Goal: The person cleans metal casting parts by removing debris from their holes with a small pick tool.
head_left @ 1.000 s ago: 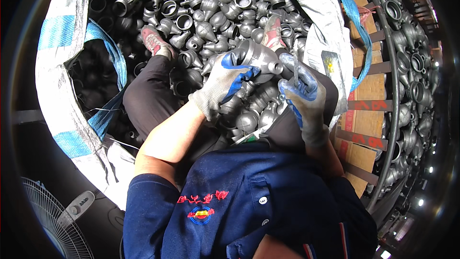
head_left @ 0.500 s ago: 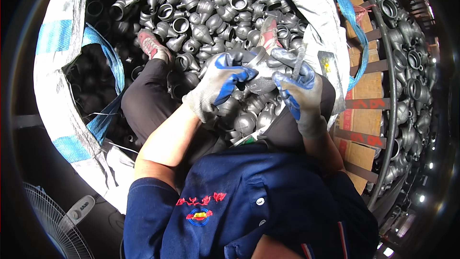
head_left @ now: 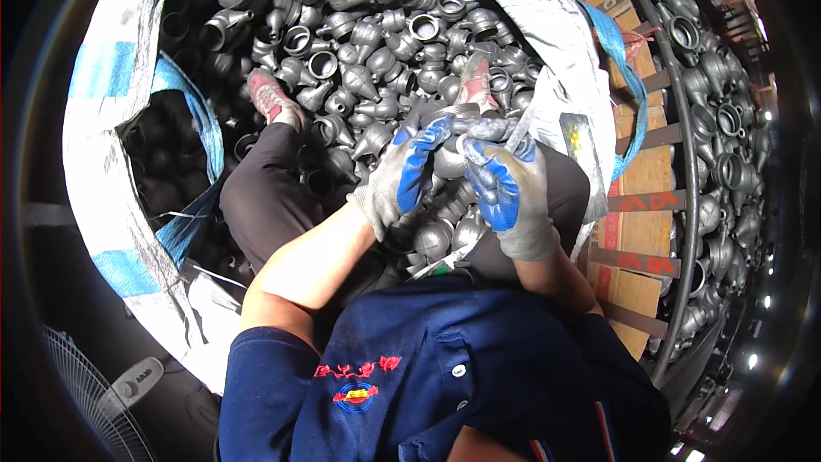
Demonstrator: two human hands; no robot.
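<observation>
My left hand (head_left: 404, 169), in a grey glove with blue palm coating, grips a dark grey hollow moulded part (head_left: 448, 162) with a rounded body and a ridged rim. The fingers hide much of it. My right hand (head_left: 510, 192), gloved the same way, is closed beside the part, its fingertips close to the rim. A thin flat blade-like tool (head_left: 520, 132) sticks up from the right hand; its handle is hidden. Below both hands, between my legs, lie more such parts (head_left: 433, 239).
A large white woven bag (head_left: 98, 162) with blue straps (head_left: 631, 90) surrounds my legs and a heap of grey parts (head_left: 359, 77). At right stand cardboard-lined slats (head_left: 637, 214) and a metal rail (head_left: 687, 162), with more parts beyond. A fan (head_left: 90, 393) stands lower left.
Both hands have come lower and closer together. The right hand has moved left and turned, and the blade-like tool has tilted. The held part is more covered by the fingers.
</observation>
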